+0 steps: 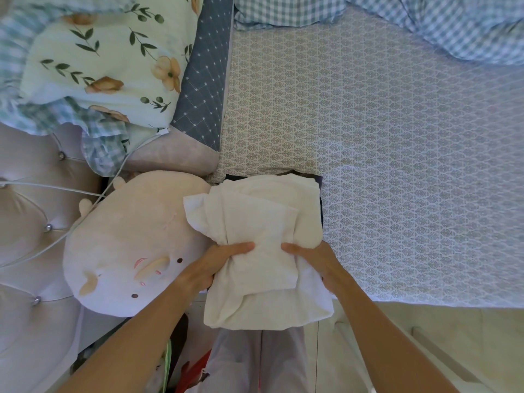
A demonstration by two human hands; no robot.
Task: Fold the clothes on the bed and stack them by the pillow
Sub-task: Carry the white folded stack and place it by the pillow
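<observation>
Folded white garment (263,251) held at the bed's near edge, over a dark item (319,182) beside the plush pillow (133,251).
Left hand (218,265) and right hand (314,262) each grip the bundle's sides; a loose flap juts left, so the fold may spill open when set down, and its near end overhangs the patterned sheet (397,165).

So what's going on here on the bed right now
A person is holding a folded white garment with both hands: the left hand grips its left side, the right hand its right. It sits over a dark folded item at the bed's edge, beside a plush pillow. The patterned sheet lies beyond it.
</observation>
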